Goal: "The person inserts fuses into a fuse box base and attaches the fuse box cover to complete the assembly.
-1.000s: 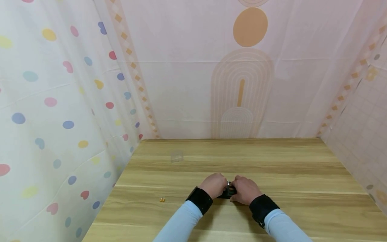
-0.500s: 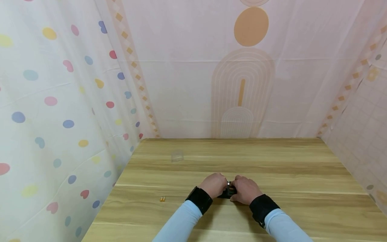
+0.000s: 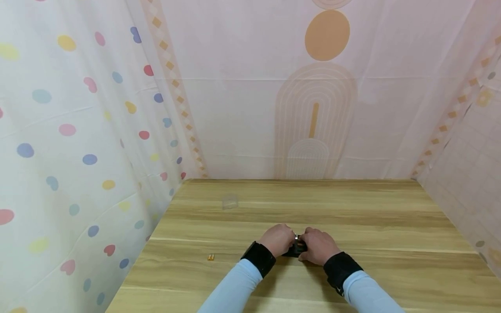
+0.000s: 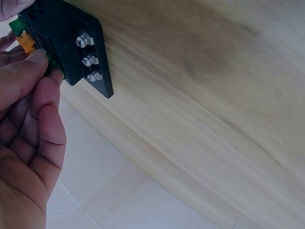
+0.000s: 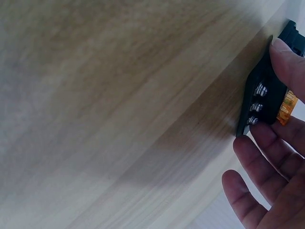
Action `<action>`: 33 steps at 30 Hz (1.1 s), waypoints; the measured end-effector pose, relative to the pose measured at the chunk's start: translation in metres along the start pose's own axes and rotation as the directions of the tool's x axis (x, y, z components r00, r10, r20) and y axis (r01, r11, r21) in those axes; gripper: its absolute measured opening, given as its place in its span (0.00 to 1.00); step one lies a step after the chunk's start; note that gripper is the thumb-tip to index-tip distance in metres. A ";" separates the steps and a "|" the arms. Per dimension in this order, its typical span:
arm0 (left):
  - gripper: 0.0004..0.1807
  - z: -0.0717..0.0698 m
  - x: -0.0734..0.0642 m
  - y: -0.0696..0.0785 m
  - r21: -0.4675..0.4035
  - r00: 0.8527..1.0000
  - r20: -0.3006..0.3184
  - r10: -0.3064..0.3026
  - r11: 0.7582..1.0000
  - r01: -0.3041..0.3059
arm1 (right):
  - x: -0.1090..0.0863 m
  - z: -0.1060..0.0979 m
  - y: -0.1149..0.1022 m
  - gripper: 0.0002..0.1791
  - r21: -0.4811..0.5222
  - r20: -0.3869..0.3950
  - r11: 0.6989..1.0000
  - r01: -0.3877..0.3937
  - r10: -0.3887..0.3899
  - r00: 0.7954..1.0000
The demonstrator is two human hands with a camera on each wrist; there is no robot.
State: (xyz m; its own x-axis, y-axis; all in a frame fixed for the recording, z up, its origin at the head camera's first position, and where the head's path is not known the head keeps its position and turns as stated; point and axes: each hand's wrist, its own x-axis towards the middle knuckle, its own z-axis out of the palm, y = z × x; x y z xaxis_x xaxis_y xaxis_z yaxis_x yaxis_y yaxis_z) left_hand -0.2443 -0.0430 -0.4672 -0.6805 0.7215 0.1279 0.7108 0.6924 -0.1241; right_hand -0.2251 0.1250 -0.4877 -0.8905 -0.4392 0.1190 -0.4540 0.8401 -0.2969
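Observation:
A black fuse box (image 3: 291, 251) with a flat base plate is held between both hands over the table. My left hand (image 3: 277, 239) pinches a green blade fuse (image 4: 51, 64) against the box with thumb and forefinger. Another green fuse (image 4: 18, 26) and an orange fuse (image 4: 26, 44) sit beside it. Silver screw terminals (image 4: 88, 60) line one side of the box. My right hand (image 3: 318, 245) grips the box, its thumb on one side and fingers on the other; in the right wrist view an orange fuse (image 5: 287, 107) juts out near those fingers. How deep the pinched fuse sits is hidden.
Small orange fuses (image 3: 211, 257) lie on the wooden table (image 3: 372, 208) to the left of the hands. A clear plastic cover (image 3: 230, 202) lies farther back on the left. Patterned curtains (image 3: 242, 121) hang behind and at both sides of the table.
Both hands keep their hold on the fuse box with no visible movement. Only the head view has shifted very slightly.

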 end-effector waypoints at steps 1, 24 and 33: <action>0.10 0.000 0.000 0.000 0.001 1.000 0.004 -0.001 1.000 0.001 | 0.000 0.000 0.000 0.19 -0.001 0.003 1.000 -0.002 0.002 1.000; 0.09 0.005 -0.003 -0.002 -0.072 0.999 0.009 -0.031 0.997 0.031 | 0.000 0.001 -0.001 0.20 0.008 0.004 1.000 -0.005 0.005 1.000; 0.10 -0.004 0.003 0.005 0.018 0.999 0.047 -0.024 1.000 0.024 | 0.000 0.000 -0.001 0.20 -0.004 0.002 1.000 -0.001 0.001 1.000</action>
State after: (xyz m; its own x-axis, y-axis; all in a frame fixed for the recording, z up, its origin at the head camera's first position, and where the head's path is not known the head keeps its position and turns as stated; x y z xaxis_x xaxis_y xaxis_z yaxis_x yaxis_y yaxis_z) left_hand -0.2425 -0.0375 -0.4631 -0.7053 0.7039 0.0841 0.6913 0.7092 -0.1385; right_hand -0.2248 0.1245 -0.4874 -0.8909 -0.4389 0.1169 -0.4532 0.8419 -0.2931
